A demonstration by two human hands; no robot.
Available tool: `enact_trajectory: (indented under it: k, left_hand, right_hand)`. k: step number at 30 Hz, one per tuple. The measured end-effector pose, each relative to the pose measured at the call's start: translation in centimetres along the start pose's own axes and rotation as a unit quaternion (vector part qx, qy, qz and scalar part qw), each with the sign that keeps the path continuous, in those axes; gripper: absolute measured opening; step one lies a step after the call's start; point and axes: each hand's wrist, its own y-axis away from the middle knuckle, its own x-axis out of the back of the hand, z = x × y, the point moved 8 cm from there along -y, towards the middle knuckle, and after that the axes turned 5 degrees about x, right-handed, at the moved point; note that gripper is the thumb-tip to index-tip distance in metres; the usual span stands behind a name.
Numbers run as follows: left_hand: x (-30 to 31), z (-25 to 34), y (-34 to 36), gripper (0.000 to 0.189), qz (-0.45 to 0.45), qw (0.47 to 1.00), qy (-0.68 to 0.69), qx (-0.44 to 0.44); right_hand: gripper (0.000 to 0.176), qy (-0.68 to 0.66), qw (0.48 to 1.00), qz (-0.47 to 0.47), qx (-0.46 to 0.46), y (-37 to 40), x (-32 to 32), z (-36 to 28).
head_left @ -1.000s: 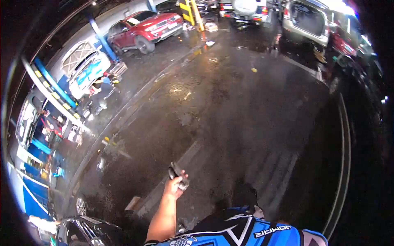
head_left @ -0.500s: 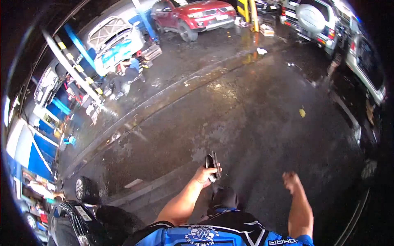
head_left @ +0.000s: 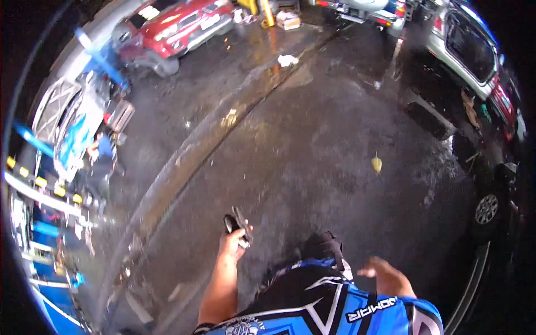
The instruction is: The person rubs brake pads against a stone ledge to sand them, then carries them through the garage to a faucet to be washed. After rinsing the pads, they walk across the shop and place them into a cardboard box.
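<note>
My left hand (head_left: 233, 245) is wrapped round dark, flat, curved parts (head_left: 239, 221) that stick up above the fingers; what they are exactly is not clear. The hand is held out in front of me over the dark floor. Close to my body on the right, my right hand (head_left: 373, 268) is low beside the blue and black shirt (head_left: 340, 301). Its fingers are blurred and partly curled, and nothing shows in them.
Wet dark floor (head_left: 290, 151) with a yellow leaf (head_left: 377, 164) lies ahead. A red car (head_left: 178, 28) is at the upper left, a silver car (head_left: 466, 47) at the upper right. A person (head_left: 101, 153) works by a car with its hood raised. A wheel (head_left: 486, 209) is at the right.
The view has turned right, so the cars and leaf have shifted left. My right hand has come back closer to my body. My left hand still holds the dark parts.
</note>
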Motion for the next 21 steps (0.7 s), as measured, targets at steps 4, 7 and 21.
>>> enact_trajectory:
  k: [4,7,21]
  left_hand:
    - [-6.8,9.2,-15.0,0.055,-0.047,0.996,-0.067,-0.047]
    - [-9.5,12.9,-25.8,0.050,0.013,0.997,-0.074,-0.025]
    - [-25.2,30.8,-68.1,0.039,0.103,0.992,-0.050,0.045]
  right_hand:
    - [0.053,-0.198,0.972,-0.099,-0.077,-0.5,0.0,1.7]
    - [0.055,-0.205,0.970,-0.100,-0.083,-6.9,8.9,0.7]
    - [0.067,-0.345,0.818,0.384,0.255,-32.0,112.2,-25.6]
